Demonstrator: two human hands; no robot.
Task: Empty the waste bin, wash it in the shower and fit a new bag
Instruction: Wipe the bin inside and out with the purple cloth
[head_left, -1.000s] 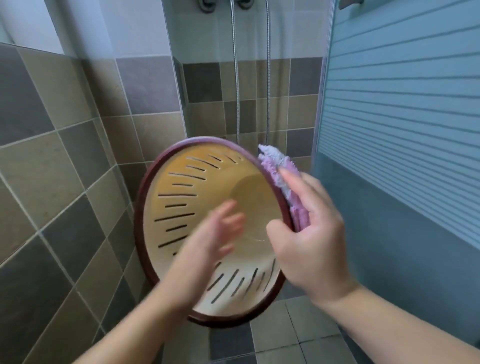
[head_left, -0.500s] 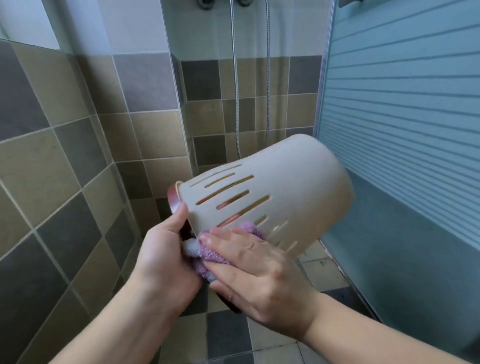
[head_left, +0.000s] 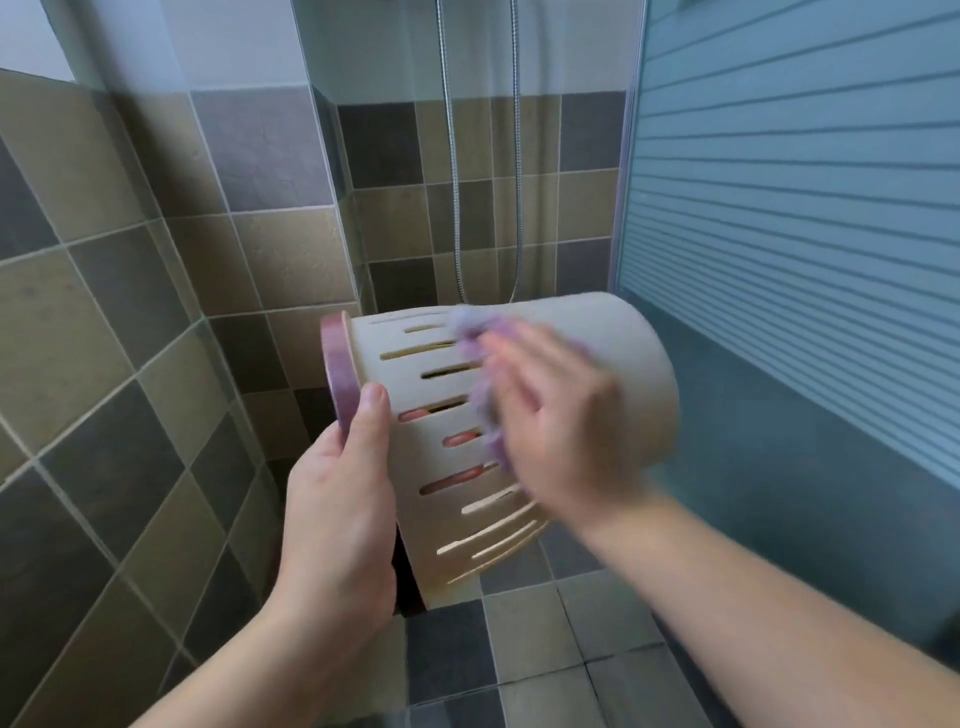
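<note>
The bin is held in the air inside the shower, lying on its side. Its dark red rim faces left toward the tiled wall; its closed base points right toward the striped glass panel. The cream side wall carries rows of long slots, turned toward the camera.

The left hand grips the bin at the rim end. The thumb lies on the outer wall just beside the rim; pink shapes seen through some slots may be its fingers inside, but this cannot be confirmed.

The right hand lies flat on the upper side wall, fingers straight and close together, pressing a purple cloth against the bin. The cloth shows at the fingertips and along the left edge of the palm. Hand and cloth are motion-blurred.

Two hose lines hang down the back wall behind the bin. Below it is the tiled floor.
</note>
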